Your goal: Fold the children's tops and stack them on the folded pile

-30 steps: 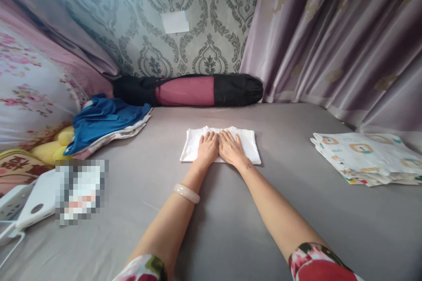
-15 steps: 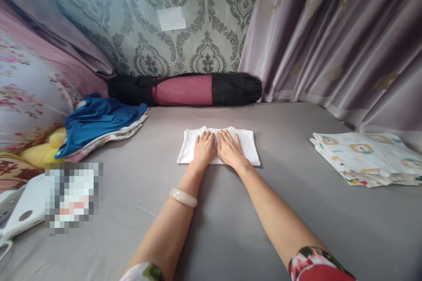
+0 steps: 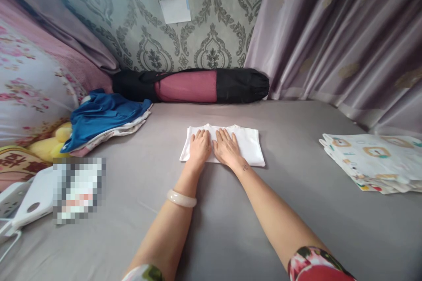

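Note:
A folded white cloth [image 3: 251, 147], perhaps a garment, lies as a flat rectangle on the grey bed sheet [image 3: 224, 219]. My left hand [image 3: 200, 147] rests flat on its left half, fingers stretched toward the far edge. Pressed palm down near the cloth's middle is my right hand [image 3: 227, 147], its fingers slightly spread. A narrow gap separates the two hands. Neither hand grips anything; parts of the cloth are hidden beneath them.
Patterned folded cloths [image 3: 376, 158] are stacked at right. Blue clothing [image 3: 107, 116] lies over pale fabric at left, beside a yellow plush toy [image 3: 49, 142]. White devices [image 3: 42, 191] sit at front left. A black-and-pink long bag [image 3: 187, 85] lies along the wall.
My left hand has shifted slightly left across the white cloth, widening the gap between my hands. The camera view has moved a little; the cloth remains folded.

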Tool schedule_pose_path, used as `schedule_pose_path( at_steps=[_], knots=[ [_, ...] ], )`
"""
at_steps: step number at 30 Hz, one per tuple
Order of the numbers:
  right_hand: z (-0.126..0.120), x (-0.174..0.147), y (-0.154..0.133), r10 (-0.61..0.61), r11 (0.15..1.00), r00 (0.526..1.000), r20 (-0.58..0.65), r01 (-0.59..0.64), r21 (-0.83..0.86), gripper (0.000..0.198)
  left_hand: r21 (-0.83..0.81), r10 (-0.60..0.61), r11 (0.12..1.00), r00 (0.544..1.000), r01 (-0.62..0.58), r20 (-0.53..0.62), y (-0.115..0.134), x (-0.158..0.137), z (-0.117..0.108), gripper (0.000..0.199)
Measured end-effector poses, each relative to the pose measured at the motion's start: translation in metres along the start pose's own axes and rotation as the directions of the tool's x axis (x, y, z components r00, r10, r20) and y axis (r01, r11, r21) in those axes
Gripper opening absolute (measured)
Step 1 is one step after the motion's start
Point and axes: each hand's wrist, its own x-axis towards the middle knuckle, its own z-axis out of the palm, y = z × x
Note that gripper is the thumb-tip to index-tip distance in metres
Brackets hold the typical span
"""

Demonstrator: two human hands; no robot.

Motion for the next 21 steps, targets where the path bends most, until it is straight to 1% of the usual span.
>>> schedule_pose_path(
  at_steps=[4, 7, 10, 13, 16, 21],
  knots=[
    [-0.007, -0.001, 0.001, 0.014, 1.000, 1.000, 0.011, -0.014, 0.003, 0.055, 0.001, 0.011, 1.000, 1.000, -0.011, -0.005, 0.003, -0.002, -0.003, 0.040],
    [-0.014, -0.004, 0.007, 0.045, 0.999, 0.999, -0.013, -0.045, -0.016, 0.055, 0.005, 0.024, 1.000, 0.999, -0.024, -0.037, 0.009, -0.002, -0.005, 0.041],
    [-0.018, -0.008, 0.014, 0.079, 0.997, 0.996, -0.029, -0.079, -0.025, 0.055, 0.015, 0.064, 0.998, 0.996, -0.063, -0.055, 0.015, -0.002, -0.002, 0.045],
    [-0.017, -0.011, 0.020, 0.097, 0.995, 0.995, -0.024, -0.098, -0.022, 0.055, 0.031, 0.106, 0.994, 0.994, -0.106, -0.015, 0.016, -0.002, 0.004, 0.049],
    [-0.014, -0.011, 0.023, 0.103, 0.994, 0.995, -0.011, -0.104, -0.030, 0.054, 0.049, 0.101, 0.994, 0.994, -0.103, 0.040, 0.013, -0.002, 0.010, 0.051],
    [-0.010, -0.009, 0.023, 0.107, 0.993, 0.994, -0.011, -0.107, -0.041, 0.054, 0.072, 0.087, 0.993, 0.995, -0.091, 0.056, 0.011, -0.002, 0.012, 0.052]
  ],
)
